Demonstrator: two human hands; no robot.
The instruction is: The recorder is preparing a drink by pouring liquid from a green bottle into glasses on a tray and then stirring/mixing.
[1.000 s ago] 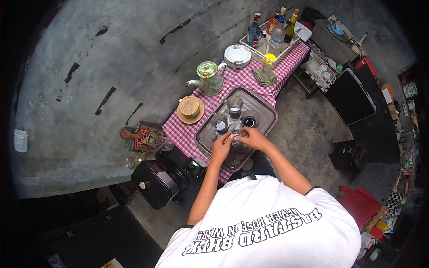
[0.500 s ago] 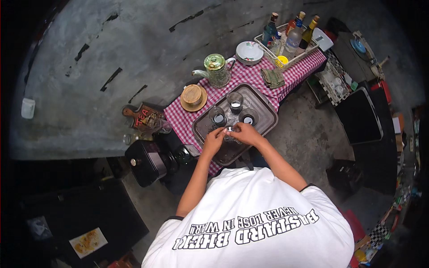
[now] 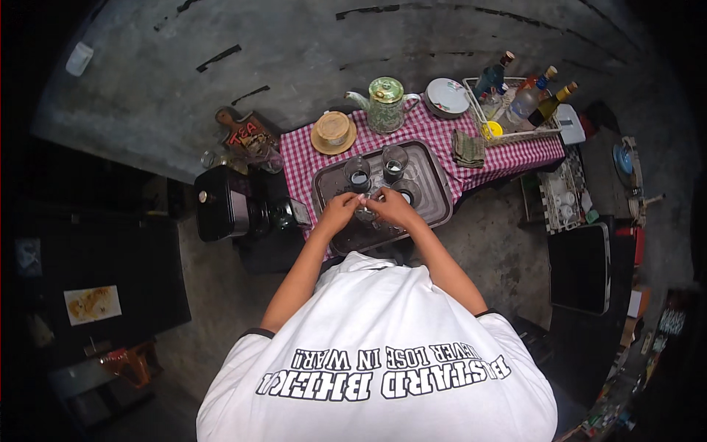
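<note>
My left hand (image 3: 339, 211) and my right hand (image 3: 392, 207) meet over the near part of a brown serving tray (image 3: 436, 193). Their fingertips are pinched together around something small and pale that I cannot make out. Just below the fingers shows part of a clear glass (image 3: 366, 214), mostly covered by the hands. Beyond them on the tray stand a glass (image 3: 358, 171) with dark contents at left and another glass (image 3: 395, 158) behind it. A third glass (image 3: 407, 193) is beside my right hand, partly hidden by it.
A checked cloth (image 3: 298, 155) covers the table. Behind the tray are a wooden lidded pot (image 3: 333, 131), a green teapot (image 3: 386, 110), stacked plates (image 3: 447, 97), a folded cloth (image 3: 468, 149) and a basket (image 3: 515, 137) of bottles. A black appliance (image 3: 221, 202) stands at left.
The view has turned and shifted, so the table sits differently in it. Both hands stay together over the near glass, fingertips still pinched.
</note>
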